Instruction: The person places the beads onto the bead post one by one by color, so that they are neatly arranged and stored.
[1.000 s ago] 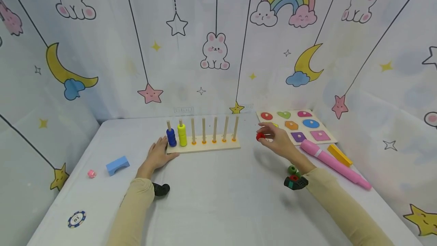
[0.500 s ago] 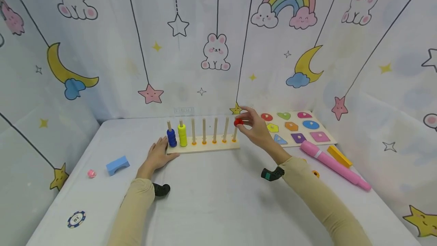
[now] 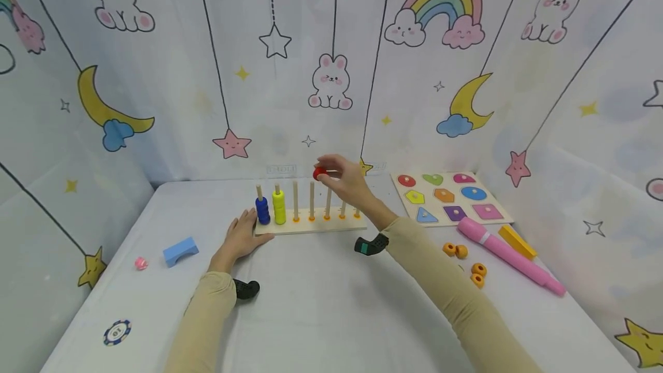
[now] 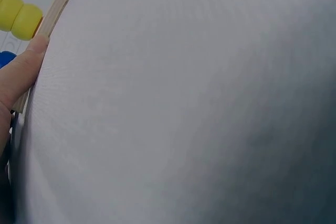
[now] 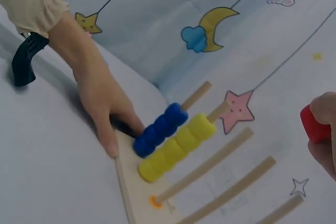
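Note:
My right hand point(image 3: 344, 180) pinches a red bead point(image 3: 319, 173) between thumb and fingers. It holds the bead in the air above the middle pegs of a wooden peg board point(image 3: 311, 228). Blue beads point(image 3: 262, 210) are stacked on the leftmost peg, yellow beads point(image 3: 279, 207) on the one beside it; the other pegs stand bare. At the board's left end rests my left hand point(image 3: 240, 235), fingers extended along that end. In the left wrist view its thumb point(image 4: 23, 69) touches the board's front edge. The right wrist view shows the red bead point(image 5: 315, 124) at its right side.
On the right lie a shape puzzle board point(image 3: 425, 197), a pink stick point(image 3: 510, 255), a yellow block point(image 3: 518, 242) and several orange beads point(image 3: 461, 251). To the left are a blue arch block point(image 3: 180, 251), a small pink piece point(image 3: 140, 263) and a poker chip point(image 3: 117, 332).
My right hand has carried the red bead leftward and up, from near the puzzle board to above the pegs. My left hand has stayed at the peg board's left end.

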The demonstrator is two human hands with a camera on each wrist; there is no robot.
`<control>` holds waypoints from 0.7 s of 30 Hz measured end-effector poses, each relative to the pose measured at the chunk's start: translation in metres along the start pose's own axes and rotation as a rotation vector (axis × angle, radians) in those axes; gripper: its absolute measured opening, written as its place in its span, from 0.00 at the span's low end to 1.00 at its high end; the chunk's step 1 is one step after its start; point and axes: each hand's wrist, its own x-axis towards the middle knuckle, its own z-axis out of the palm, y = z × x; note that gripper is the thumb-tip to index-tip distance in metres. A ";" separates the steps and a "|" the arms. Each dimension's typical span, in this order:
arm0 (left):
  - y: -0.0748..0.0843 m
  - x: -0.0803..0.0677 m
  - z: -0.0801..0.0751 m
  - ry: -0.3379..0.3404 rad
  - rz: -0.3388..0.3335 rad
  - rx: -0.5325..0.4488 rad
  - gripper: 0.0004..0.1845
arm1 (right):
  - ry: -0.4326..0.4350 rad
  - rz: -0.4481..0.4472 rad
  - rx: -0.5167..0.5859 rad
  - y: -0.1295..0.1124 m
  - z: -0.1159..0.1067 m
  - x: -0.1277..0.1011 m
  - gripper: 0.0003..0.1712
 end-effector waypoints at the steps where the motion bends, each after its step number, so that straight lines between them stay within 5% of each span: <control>1: 0.000 0.000 0.000 0.002 0.004 0.001 0.49 | -0.002 0.002 -0.003 -0.002 0.004 0.002 0.19; 21: 0.003 -0.001 -0.001 0.000 -0.015 0.040 0.49 | -0.188 -0.038 -0.138 -0.003 0.054 0.026 0.17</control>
